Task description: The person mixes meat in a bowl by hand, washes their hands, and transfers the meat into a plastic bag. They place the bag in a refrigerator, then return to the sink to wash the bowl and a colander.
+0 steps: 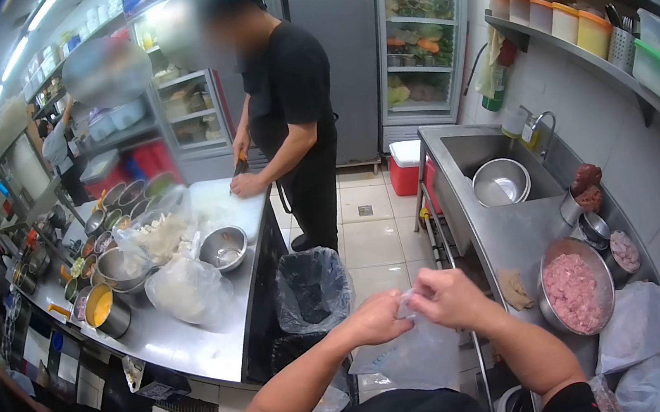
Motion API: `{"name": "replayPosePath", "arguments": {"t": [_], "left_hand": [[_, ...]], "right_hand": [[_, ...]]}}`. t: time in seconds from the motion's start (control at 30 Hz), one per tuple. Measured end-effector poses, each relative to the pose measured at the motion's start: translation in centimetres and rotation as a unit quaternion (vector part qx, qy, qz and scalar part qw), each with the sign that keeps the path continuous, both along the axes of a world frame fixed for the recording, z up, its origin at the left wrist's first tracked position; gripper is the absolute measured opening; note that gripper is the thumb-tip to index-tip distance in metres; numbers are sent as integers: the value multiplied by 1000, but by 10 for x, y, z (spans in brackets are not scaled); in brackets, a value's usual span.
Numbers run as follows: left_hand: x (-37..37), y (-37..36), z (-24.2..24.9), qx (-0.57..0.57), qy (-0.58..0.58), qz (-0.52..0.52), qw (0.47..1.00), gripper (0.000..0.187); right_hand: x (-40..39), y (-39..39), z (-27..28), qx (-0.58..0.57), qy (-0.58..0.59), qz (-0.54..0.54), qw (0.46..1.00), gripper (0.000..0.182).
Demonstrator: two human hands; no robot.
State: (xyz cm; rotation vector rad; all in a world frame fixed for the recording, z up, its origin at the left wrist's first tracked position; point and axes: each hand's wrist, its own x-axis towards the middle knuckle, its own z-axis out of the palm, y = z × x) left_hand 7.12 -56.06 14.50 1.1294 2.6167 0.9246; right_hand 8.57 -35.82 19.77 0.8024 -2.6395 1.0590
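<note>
Over floor tiles, lower centre, the left hand and right hand pinch a limp, likely light bag by its top, the surest hold.

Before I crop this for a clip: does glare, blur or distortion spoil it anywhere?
Head view: black corners, bowed edges; head view: white glare on the shiny steel table; head view: heavy blur over the head of the black-clad co-worker; head view: bare left hand and right hand fairly sharp.

steel table: cutting board, steel bowl, filled bag | sink counter: meat bowl
</note>
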Motion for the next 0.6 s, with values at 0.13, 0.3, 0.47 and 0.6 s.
{"name": "replayPosePath", "arguments": {"t": [0.13,0.3,0.47,0.6], "left_hand": [[-16,-55,-6,144,-59,-49,987,24],[-11,-76,24,57,-194,-36,979,26],[-11,-113,3,501,-336,-33,797,60],[-12,-81,17,581,-324,39,746,44]], "right_hand": [[-9,42,34,225,-126,42,965,54],[-12,75,29,103,-266,126,950,45],[-16,97,7,-4,170,-111,979,24],[-24,111,-12,-316,106,-153,930,24]]}}
